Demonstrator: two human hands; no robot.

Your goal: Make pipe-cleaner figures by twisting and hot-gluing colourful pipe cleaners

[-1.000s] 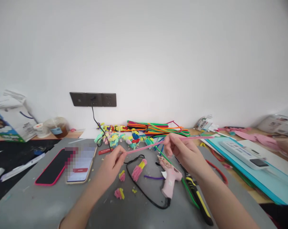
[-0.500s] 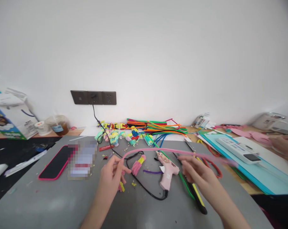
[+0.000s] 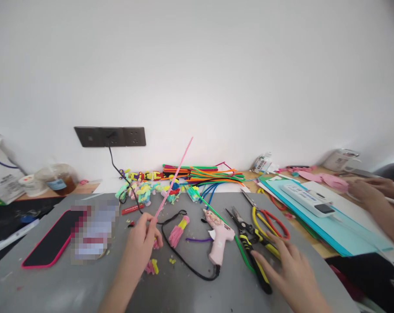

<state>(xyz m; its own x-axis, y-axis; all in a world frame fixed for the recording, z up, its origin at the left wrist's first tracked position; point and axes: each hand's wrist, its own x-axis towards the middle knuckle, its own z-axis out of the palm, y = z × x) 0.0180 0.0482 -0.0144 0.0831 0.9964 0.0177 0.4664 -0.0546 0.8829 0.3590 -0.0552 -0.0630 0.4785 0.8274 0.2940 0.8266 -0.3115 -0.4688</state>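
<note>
My left hand (image 3: 143, 239) is closed in a pinch on one end of a pink pipe cleaner (image 3: 175, 176), which slants up and to the right. My right hand (image 3: 289, 271) hovers at the handles of black-and-yellow pliers (image 3: 245, 227), fingers apart; whether it touches them I cannot tell. The pliers' jaws are spread. A pink hot glue gun (image 3: 220, 239) lies between my hands. Beside my left hand rests a pink pipe-cleaner bundle with a yellow band (image 3: 179, 232). Another pink and yellow piece (image 3: 153, 266) lies nearer to me.
Scissors (image 3: 256, 214) lie behind the pliers. Pipe cleaners (image 3: 213, 174) are piled by the wall. A black cord (image 3: 187, 261) loops across the grey mat (image 3: 69, 291). A red-edged phone (image 3: 50, 239) lies left. A power strip (image 3: 306, 200) and another person's hands (image 3: 372, 191) are at right.
My right hand has come away from the pink pipe cleaner and moved down to the pliers. The pipe cleaner, arched sideways before, now points up from my left hand. The view has shifted right.
</note>
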